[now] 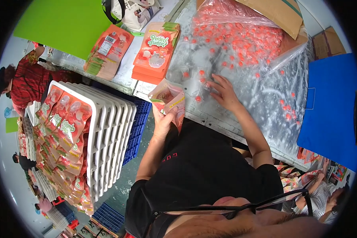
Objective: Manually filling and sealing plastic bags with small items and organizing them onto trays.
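Note:
My left hand (164, 120) grips an orange-red candy pouch (171, 104) at the table's near edge. The pouch stands upright with its mouth spread apart; its bottom is out of sight. Over the metal tabletop my right hand (225, 92) is open, fingers apart and pointing left. Beside its fingertips lie a few small red candies (202, 73) in clear wrappers. Whether a fingertip touches one I cannot tell. Farther back, many more of these wrapped candies spill from a large clear plastic bag (242, 18) in a cardboard box.
A stack of flat pouches (154, 49) stands on the table at left, next to another pile (109, 51). White stacked trays (107, 131) heaped with pouches stand at my left. A blue panel (329, 111) borders the table at right. Other people work in the background.

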Available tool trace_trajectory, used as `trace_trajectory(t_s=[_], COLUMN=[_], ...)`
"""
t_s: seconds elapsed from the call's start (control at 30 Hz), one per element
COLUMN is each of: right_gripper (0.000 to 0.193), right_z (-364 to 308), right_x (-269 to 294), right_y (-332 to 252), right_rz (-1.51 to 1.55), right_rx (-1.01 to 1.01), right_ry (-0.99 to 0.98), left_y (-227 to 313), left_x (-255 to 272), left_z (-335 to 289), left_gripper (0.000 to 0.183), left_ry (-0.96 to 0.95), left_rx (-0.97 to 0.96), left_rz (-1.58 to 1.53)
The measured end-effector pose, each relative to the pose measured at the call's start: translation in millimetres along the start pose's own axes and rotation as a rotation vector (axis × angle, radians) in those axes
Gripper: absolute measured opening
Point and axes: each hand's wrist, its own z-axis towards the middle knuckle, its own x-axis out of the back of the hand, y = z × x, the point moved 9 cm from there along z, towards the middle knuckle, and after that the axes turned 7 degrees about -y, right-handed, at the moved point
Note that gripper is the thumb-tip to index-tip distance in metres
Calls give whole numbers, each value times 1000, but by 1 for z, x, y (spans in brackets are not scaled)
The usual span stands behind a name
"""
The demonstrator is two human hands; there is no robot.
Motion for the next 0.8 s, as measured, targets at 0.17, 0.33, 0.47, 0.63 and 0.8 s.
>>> trace_trajectory(t_s=[0.17, 0.33, 0.47, 0.63, 0.8], right_gripper=[50, 46, 45, 56, 73], right_z=[-11, -34, -38, -15, 31], right_x=[-2, 21, 24, 8, -18], right_y=[-1, 45, 58, 12, -7], right_rz=[-11, 588, 636, 70, -146], right_rx=[41, -311, -321, -121, -98], right_ry=[-15, 109, 123, -23, -170], left_y=[1, -2, 2, 0, 2], left_x=[-3, 4, -3, -1, 2], left_z=[0, -2, 0, 0, -2], left_gripper=[73, 77, 77, 77, 78], left_ry=[1, 29, 2, -5, 7], left_rx=[-23, -7, -39, -37, -19], left_rz=[-6, -14, -14, -23, -11])
